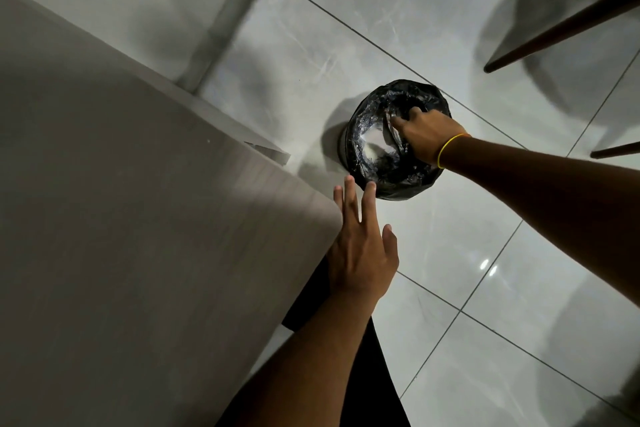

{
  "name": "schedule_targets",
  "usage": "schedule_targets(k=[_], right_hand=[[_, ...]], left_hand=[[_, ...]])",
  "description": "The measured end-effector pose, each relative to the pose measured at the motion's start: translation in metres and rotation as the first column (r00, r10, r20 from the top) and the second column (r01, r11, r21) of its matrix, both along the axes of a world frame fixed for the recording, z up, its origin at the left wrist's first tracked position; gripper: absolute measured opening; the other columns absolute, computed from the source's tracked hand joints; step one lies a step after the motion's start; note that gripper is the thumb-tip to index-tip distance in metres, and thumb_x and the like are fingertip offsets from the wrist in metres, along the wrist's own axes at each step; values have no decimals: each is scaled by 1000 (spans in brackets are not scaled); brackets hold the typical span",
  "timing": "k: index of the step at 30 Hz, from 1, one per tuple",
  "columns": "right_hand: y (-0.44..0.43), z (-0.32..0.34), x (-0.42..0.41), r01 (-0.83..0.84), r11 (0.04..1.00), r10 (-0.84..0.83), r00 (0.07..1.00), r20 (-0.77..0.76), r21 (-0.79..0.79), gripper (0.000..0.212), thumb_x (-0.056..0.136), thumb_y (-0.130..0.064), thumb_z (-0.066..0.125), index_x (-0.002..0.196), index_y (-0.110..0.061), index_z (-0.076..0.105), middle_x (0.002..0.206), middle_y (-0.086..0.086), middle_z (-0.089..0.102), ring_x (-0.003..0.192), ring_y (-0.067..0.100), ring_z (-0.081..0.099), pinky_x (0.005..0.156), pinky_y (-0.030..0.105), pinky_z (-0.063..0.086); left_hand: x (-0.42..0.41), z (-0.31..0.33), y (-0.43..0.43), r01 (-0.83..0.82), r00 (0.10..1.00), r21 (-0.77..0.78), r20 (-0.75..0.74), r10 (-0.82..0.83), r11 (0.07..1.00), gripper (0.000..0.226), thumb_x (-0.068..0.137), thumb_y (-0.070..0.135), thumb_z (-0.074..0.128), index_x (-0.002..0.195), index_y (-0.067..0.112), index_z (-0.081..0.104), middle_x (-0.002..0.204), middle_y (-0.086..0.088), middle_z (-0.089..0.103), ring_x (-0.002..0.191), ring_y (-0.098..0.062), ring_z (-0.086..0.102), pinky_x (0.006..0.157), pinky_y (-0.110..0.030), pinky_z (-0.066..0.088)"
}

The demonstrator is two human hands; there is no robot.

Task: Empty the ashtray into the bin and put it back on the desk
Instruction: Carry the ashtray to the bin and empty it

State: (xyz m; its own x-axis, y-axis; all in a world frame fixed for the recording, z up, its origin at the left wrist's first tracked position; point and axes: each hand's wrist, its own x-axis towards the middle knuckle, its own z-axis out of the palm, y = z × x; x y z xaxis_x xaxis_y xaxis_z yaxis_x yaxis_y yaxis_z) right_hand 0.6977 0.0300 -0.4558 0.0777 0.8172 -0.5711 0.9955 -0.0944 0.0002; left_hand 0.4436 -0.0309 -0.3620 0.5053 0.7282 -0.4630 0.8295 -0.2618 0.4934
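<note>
A small round bin [367, 163] lined with a black plastic bag stands on the tiled floor beside the desk [138, 218]. My right hand [420, 133], with a yellow band on the wrist, reaches down into the bin's mouth and is closed on a glassy ashtray [391, 130], which is tipped on its edge inside the bag and mostly hidden by my fingers. My left hand [360, 250] is open with fingers spread, resting at the rounded corner of the desk and holding nothing.
The pale desk top fills the left half of the view; one of its legs [228, 21] runs down behind. Dark wooden chair legs [561, 28] stand at the upper right on the glossy tiles. My dark trousers [377, 374] show below.
</note>
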Motion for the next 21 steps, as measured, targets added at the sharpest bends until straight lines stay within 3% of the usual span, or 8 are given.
schedule_targets(k=[2,5,8,9,12,14,17,21], right_hand=[[4,3,-1,20,1000,-20,1000,-9,13,59,100,-12,48,158,-17,36,114,29,58,82,53,70,67,54,61],[4,5,-4,82,993,-74,993,-88,84,80,100,-14,49,166,-37,11,99,22,47,65,44,61,59,43,47],[8,6,-1,114,993,-112,990,-82,22,61,96,-9,53,154,-21,39,102,26,55,78,50,68,66,50,58],[9,11,-1,138,990,-137,988,-76,3,50,95,-9,55,145,-14,47,105,27,58,84,52,69,71,54,60],[6,24,-6,354,934,-341,926,-164,54,51,100,-24,57,148,-18,40,109,30,65,88,56,69,76,52,58],[2,44,-7,544,837,-515,820,-248,59,60,96,-28,64,151,-23,39,112,32,70,95,57,69,77,49,53],[-9,89,-2,765,644,-731,608,-308,-20,64,85,-11,68,146,-24,52,114,33,72,99,55,71,84,54,62],[-32,161,-12,978,167,-844,78,-531,-123,35,79,-11,71,113,-18,75,86,27,79,70,41,79,71,48,68]], left_hand=[[-1,1,1,-9,1000,-6,4,9,1000,77,100,32,63,166,24,24,181,-7,8,167,-29,6,120,-52,38],[-1,3,1,-10,1000,5,-10,10,1000,77,99,31,65,165,23,26,180,-8,12,166,-30,9,116,-44,42],[0,8,3,15,1000,21,-26,-14,1000,78,97,30,69,164,23,30,179,-8,16,166,-29,13,117,-30,9],[0,10,5,23,999,29,-39,-22,999,79,94,30,72,163,22,34,178,-9,20,165,-29,18,117,-30,11],[-3,14,8,53,993,110,-111,-41,993,85,82,37,83,157,23,45,172,-11,38,157,-32,38,101,-35,54],[-1,24,14,70,991,156,-126,-50,985,89,79,42,84,157,24,46,172,-11,38,156,-32,40,98,-35,57],[12,48,22,110,994,175,-19,-109,978,89,90,39,73,165,26,27,180,-9,15,165,-30,16,124,-58,25],[43,107,48,62,993,211,83,-81,975,87,95,41,58,169,29,13,181,-6,3,167,-25,1,125,-69,20]])
